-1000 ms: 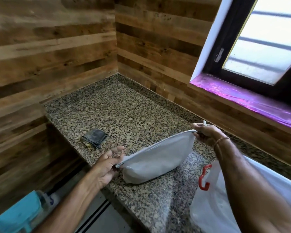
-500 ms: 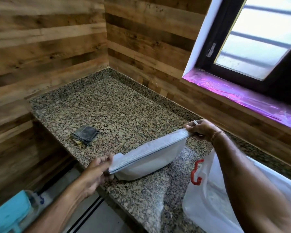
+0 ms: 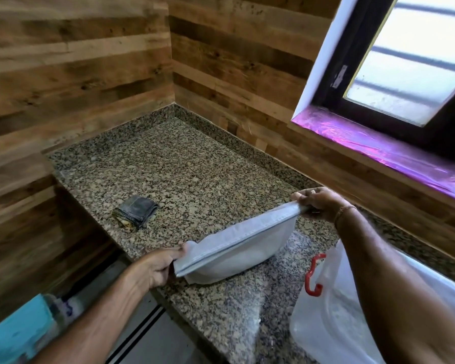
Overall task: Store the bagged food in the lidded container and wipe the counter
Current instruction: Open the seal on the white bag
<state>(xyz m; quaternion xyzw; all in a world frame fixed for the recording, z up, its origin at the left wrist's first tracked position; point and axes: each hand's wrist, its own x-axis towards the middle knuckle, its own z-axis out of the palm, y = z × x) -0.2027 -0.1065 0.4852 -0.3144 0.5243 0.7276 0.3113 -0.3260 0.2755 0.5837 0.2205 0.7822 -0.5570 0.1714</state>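
Fingers [image 3: 166,258] of the left hand [image 3: 153,267] were closed on the near corner of the white bag [image 3: 237,248], pinching its sealed top strip from the side. At the far corner the right hand [image 3: 319,202] did the same, its fingers curled tight over the end of that strip, so the top edge ran stretched in a straight line between the two hands. Below that edge the bag sagged in a rounded belly whose underside rested on the speckled granite table [image 3: 195,179], close to its front edge. It was pale, slightly see-through plastic or fabric; a ridged closure band ran along the top, and what was inside could not be made out.

Just to the right of the bag, under the right forearm, stood a translucent white container [image 3: 334,324] with a red clip handle [image 3: 311,275] on its near side; whether it was lidded could not be told. Well apart to the left, a folded grey cloth [image 3: 135,210] lay flat on the table. Wood-plank walls met in the corner behind, with a dark-framed window [image 3: 405,74] at right.
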